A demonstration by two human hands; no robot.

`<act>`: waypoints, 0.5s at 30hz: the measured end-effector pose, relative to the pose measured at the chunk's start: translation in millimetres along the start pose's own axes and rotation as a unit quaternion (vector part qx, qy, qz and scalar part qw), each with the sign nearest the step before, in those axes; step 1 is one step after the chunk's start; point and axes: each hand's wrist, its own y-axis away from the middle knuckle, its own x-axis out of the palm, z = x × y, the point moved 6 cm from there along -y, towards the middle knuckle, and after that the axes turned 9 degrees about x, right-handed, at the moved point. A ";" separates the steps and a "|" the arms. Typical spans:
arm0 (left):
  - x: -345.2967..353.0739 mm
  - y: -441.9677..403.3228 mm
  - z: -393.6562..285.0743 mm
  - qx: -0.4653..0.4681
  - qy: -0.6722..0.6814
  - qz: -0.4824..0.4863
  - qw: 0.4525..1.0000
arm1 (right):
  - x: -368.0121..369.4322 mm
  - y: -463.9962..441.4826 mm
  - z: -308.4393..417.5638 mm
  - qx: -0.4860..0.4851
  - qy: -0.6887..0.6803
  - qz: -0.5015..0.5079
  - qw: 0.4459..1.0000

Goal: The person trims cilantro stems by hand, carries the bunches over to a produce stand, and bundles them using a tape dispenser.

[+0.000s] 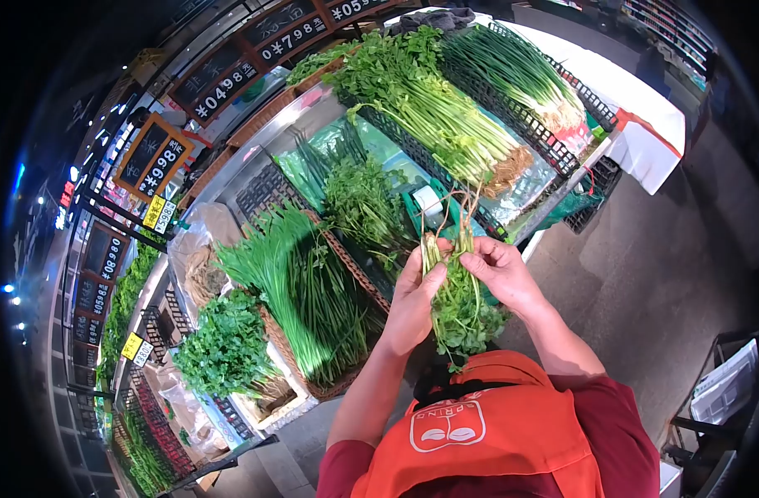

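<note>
The metal-edged display counter (290,116) stands ahead of me, laden with greens. On it, a long heap of pale-stemmed green celery (446,108) lies in a black plastic crate (400,143). My orange-red cloth apron (487,436) marks the near side. Between the two, held in the air, I find the leafy green bunch (468,311) with slender pale stems, its leaves hanging towards me. My left hand (413,299) is closed round the stems on one side; my right hand (506,272) pinches the other between thumb and fingers. Grip on both sides: narrow, loaded. In my judgement, pressure should be light, as such stems likely bruise or snap; easing them suits better than pulling. A white roll in a green holder (428,202) sits just beyond. The thin brown roots (467,202) point away; I advise keeping them level and untangled.
</note>
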 end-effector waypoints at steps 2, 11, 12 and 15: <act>2.0 -0.3 -4.7 0.022 -0.032 0.007 0.999 | -5.0 0.6 -1.7 -0.005 0.010 -0.011 1.000; 7.3 -0.6 -11.2 0.077 -0.047 -0.014 0.996 | -9.4 1.2 -8.6 -0.023 -0.015 -0.023 0.999; 7.1 -1.0 -11.8 0.081 -0.036 -0.018 0.996 | -12.7 0.8 -9.5 -0.020 -0.053 -0.044 0.997; 4.8 -2.5 -13.9 0.102 -0.063 -0.019 0.993 | -26.8 -1.6 -18.1 0.010 -0.179 -0.113 0.977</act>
